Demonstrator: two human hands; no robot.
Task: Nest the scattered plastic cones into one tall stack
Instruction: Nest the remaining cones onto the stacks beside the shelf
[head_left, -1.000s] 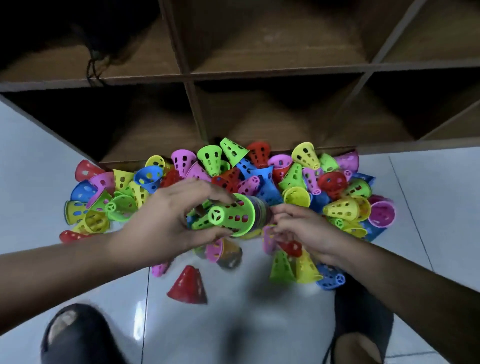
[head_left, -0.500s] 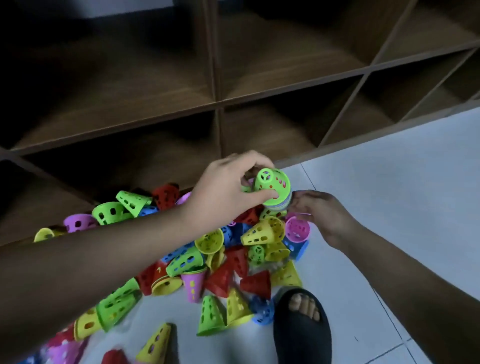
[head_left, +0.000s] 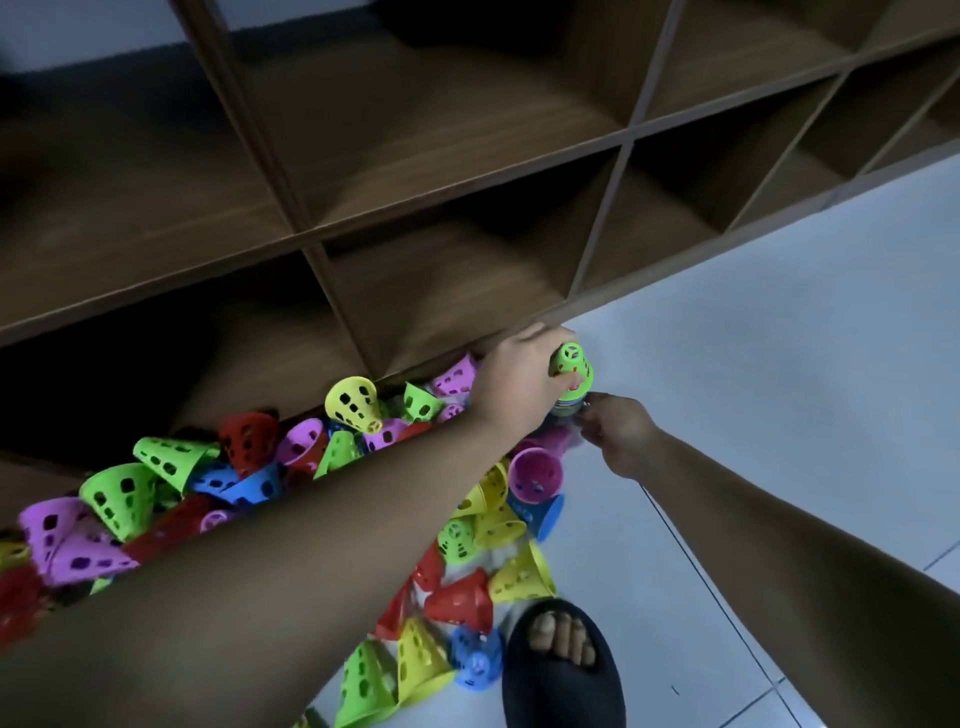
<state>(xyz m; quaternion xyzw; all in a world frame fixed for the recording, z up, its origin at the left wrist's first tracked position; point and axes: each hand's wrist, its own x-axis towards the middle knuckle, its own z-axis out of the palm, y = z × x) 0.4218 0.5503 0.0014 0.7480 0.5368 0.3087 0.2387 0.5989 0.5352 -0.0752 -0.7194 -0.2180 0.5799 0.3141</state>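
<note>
A short stack of nested cones with a green cone (head_left: 571, 365) on top stands upright on the white floor by the shelf's bottom edge. My left hand (head_left: 517, 378) grips the green top cone from the left. My right hand (head_left: 615, 435) holds the lower part of the stack from the right; the stack's base is hidden behind both hands. A heap of loose cones (head_left: 332, 457) in green, yellow, red, purple and blue lies on the floor left of and below the stack, partly covered by my left forearm.
A dark wooden cubby shelf (head_left: 467, 171) runs along the back, its bottom edge right behind the stack. My foot in a black slipper (head_left: 563, 670) stands beside the heap at the bottom. White floor tiles (head_left: 779, 322) spread to the right.
Both hands carried the stack from lying sideways over the heap's middle to the heap's right end and turned it upright. The view swung to the right.
</note>
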